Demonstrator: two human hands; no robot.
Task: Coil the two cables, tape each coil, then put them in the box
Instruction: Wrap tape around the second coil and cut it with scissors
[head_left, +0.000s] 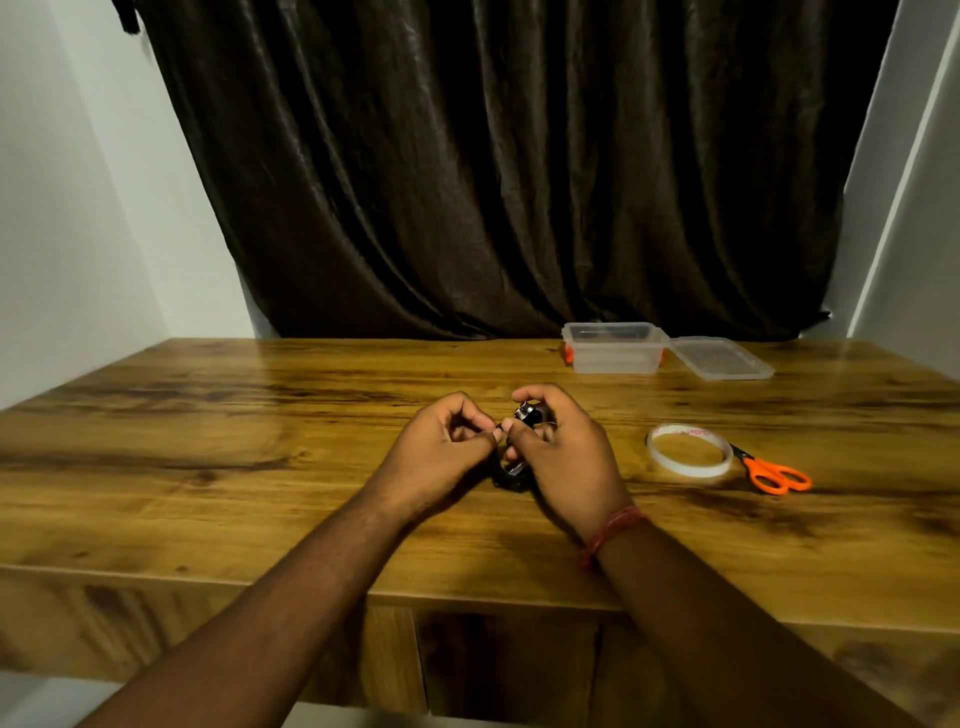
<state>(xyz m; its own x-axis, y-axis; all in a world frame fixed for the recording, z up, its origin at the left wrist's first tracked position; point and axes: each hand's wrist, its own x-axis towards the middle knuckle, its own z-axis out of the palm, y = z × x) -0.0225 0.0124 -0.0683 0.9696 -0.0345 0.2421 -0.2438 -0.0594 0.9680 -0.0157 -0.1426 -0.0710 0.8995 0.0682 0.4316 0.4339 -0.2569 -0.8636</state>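
A black coiled cable (506, 475) with metal plugs sits between my two hands at the middle of the wooden table (260, 415). My right hand (563, 457) grips the coil, fingers curled round it. My left hand (441, 449) pinches something small and thin at the coil's left side; whether it is tape or the cable's end I cannot tell. A roll of clear tape (689, 451) lies to the right. The clear plastic box (615, 347) stands open at the back right. Only one cable shows.
Orange-handled scissors (774, 474) lie right of the tape roll. The box's clear lid (719, 357) lies flat beside the box. A dark curtain hangs behind the table. White walls close in on both sides.
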